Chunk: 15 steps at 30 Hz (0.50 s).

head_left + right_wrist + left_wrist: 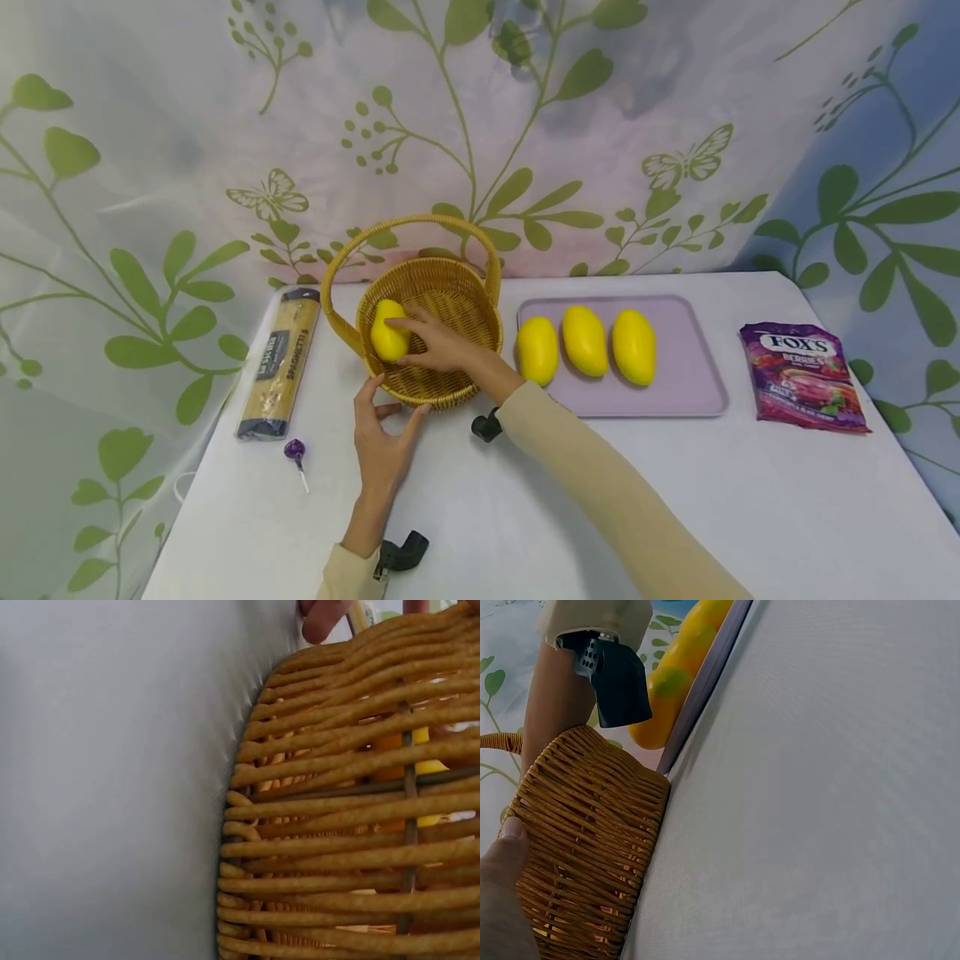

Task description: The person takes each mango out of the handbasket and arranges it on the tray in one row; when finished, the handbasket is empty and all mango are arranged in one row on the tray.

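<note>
A wicker basket [457,392] with a tall arched handle stands near the back of the table. My right hand [435,340] reaches over its rim and grips a yellow mango [389,337] against the left inner side. My left hand [382,437] holds the basket's near left edge. In the left wrist view its thumb [510,836] lies on the outer weave, close to the rim. Through the gaps of the basket wall [322,806], the right wrist view shows bits of yellow; my right hand is mostly hidden there.
On the right, a lilac tray [686,375] bears three mangoes [585,342]. Farther right lies a purple candy bag [806,379]. Left of the basket are a spaghetti packet [281,362] and a purple lollipop [296,452]. A patterned curtain [570,167] backs the table.
</note>
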Motion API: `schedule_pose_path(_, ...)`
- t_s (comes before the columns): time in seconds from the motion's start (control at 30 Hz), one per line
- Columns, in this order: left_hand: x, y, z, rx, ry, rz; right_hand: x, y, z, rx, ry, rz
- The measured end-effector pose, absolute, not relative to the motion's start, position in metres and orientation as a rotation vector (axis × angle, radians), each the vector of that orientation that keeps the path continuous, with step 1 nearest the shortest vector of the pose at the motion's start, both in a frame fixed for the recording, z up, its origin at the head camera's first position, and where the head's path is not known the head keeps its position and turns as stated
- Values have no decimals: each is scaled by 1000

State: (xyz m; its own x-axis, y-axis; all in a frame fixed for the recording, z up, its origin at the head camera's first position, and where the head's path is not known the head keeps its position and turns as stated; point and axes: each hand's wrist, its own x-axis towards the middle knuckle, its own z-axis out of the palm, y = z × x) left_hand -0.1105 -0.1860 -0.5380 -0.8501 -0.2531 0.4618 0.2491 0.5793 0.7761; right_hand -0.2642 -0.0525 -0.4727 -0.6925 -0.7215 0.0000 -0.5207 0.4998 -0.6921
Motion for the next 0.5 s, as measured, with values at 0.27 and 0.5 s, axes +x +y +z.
schedule_pose_path(0.27, -110, -186, -534, 6, -2275, -1235, -266, -55, -473, -1101, 2414, -934)
schedule_pose_path(0.5, -108, -185, -534, 7, -2277, -1249, -263, -54, -472, -1104, 2400, -1005)
